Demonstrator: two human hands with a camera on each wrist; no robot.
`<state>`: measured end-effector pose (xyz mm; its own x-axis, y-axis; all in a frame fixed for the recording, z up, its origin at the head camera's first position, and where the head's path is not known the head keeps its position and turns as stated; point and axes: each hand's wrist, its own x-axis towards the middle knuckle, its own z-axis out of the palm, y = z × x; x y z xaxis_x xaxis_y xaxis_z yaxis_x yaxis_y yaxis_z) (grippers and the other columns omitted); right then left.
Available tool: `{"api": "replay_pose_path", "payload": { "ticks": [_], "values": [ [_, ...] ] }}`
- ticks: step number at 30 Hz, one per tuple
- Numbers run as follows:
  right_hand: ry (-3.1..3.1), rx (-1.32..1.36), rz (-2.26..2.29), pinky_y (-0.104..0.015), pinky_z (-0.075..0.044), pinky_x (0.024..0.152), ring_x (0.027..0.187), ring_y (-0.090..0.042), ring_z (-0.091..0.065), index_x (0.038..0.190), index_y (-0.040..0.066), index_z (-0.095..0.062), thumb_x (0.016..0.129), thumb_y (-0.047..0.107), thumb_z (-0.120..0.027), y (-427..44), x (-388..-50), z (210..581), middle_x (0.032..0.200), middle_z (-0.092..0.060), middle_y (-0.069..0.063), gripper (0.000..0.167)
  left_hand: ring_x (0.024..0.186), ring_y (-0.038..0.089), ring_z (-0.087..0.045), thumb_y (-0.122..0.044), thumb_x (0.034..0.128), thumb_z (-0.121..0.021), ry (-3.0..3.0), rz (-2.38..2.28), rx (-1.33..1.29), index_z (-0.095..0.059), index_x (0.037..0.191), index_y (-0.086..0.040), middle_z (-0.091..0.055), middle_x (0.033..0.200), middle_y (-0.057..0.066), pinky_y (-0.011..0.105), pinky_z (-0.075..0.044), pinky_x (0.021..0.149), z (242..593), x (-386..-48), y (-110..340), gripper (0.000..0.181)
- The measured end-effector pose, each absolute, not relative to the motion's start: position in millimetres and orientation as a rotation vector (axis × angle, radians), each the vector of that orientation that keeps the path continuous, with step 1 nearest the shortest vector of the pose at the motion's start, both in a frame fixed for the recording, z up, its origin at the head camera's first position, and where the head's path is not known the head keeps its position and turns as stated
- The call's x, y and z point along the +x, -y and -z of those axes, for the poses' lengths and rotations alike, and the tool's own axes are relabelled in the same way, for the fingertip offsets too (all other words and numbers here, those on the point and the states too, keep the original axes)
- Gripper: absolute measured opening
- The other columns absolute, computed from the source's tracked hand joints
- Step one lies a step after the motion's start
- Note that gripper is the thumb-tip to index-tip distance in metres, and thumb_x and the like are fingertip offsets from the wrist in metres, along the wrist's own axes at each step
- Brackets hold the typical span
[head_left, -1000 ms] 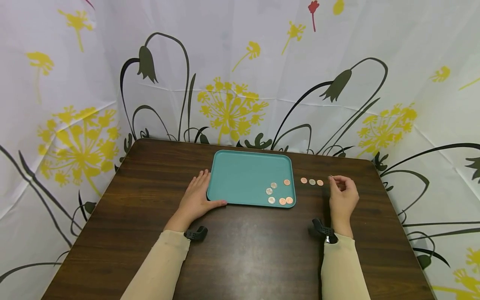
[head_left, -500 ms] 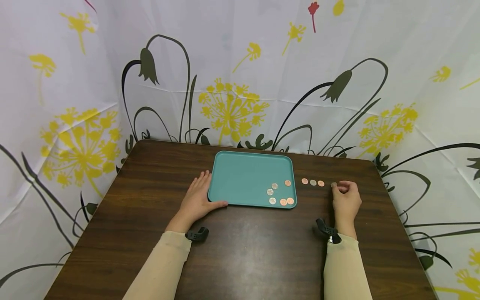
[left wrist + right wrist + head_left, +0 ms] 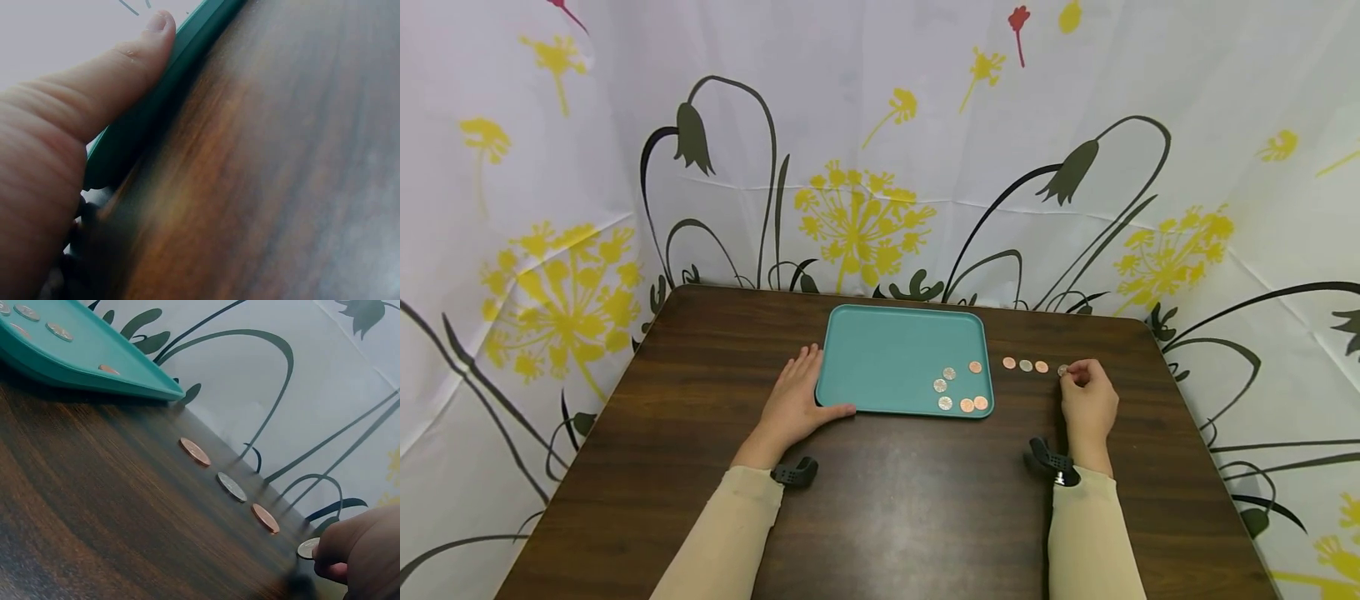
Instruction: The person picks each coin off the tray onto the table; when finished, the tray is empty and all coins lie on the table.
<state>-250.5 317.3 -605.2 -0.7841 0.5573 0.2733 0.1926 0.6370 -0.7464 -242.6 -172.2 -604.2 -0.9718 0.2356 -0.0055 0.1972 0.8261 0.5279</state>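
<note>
Silver coin (image 3: 1062, 370) is pinched by the right hand (image 3: 1088, 400) at three o'clock of the teal tray (image 3: 895, 350), alignment beyond three coins (image 3: 1026, 365) apparently in hand; gentle release seems called for. Neighbouring coins could be nudged. The tray's eight-o'clock corner is touched by the straight-fingered left hand (image 3: 790, 408).

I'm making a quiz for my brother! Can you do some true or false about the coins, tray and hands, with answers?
1. The left hand touches the teal tray. True.
2. The right hand touches a silver-coloured coin. True.
3. The right hand is above the tray. False: it is over the brown table.
4. Three coins lie in a row between the tray and the right hand. True.
5. The row's middle coin is copper-coloured. False: it is silver-coloured.
</note>
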Motion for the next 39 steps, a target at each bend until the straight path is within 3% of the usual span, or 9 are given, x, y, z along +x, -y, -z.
{"api": "replay_pose_path", "payload": {
  "ticks": [13,31,39],
  "values": [
    [2.512,-0.589,-0.911,-0.048,-0.049,0.072,0.090,-0.040,-0.070,0.102,0.004,-0.083,0.103,0.020,-0.070,-313.2,-250.9,598.5,0.096,-0.078,-0.018,0.020,0.173,0.034,-0.008,-0.075,0.0860,-0.080,-2.931,-0.850,0.351,-0.017,0.175,-0.003,-0.011,0.184,0.016,0.056,-0.006,0.142,605.5,-242.2,173.3,0.131],
    [2.519,-0.615,-0.939,-0.043,-0.045,0.071,0.091,-0.035,-0.063,0.112,0.005,-0.083,0.103,0.018,-0.069,-312.8,-251.3,598.7,0.099,-0.072,-0.016,0.020,0.173,0.036,-0.008,-0.079,0.0848,-0.078,-2.935,-0.849,0.358,-0.017,0.175,-0.002,-0.012,0.184,0.018,0.057,-0.007,0.141,607.3,-243.9,173.5,0.133],
    [2.486,-0.610,-0.969,-0.043,-0.045,0.073,0.091,-0.034,-0.063,0.111,0.005,-0.083,0.103,0.019,-0.071,-312.5,-252.1,599.6,0.098,-0.072,-0.015,0.020,0.173,0.036,-0.009,-0.074,0.0860,-0.081,-2.932,-0.848,0.354,-0.017,0.175,-0.002,-0.012,0.184,0.019,0.057,-0.007,0.141,606.6,-243.3,172.9,0.131]
  ]
}}
